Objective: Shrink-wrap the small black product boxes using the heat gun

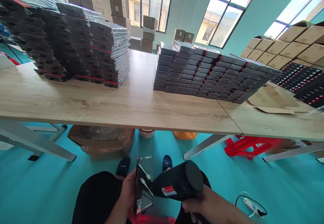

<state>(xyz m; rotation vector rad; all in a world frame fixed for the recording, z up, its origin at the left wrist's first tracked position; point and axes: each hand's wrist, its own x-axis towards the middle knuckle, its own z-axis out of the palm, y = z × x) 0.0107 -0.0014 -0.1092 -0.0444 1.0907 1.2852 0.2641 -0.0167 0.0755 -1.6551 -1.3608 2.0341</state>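
Observation:
My left hand (128, 190) holds a thin black box (144, 187) upright by its left edge, low in front of me between my knees. White cable plugs are pictured on the box's front. My right hand (202, 205) is wrapped round the handle of a black heat gun or dryer (178, 182) with a red and white label. Its nozzle points left, close to the right edge of the box. Part of the handle is hidden by my fingers.
A wooden table (141, 107) crosses ahead, bearing plastic-wrapped stacks (83, 45) at left and stacked black boxes (207, 74) at right. Flattened cardboard (275, 99) lies farther right. Beneath are a brown carton (101, 141) and red stool (250, 146). A power strip (253, 206) is on the floor.

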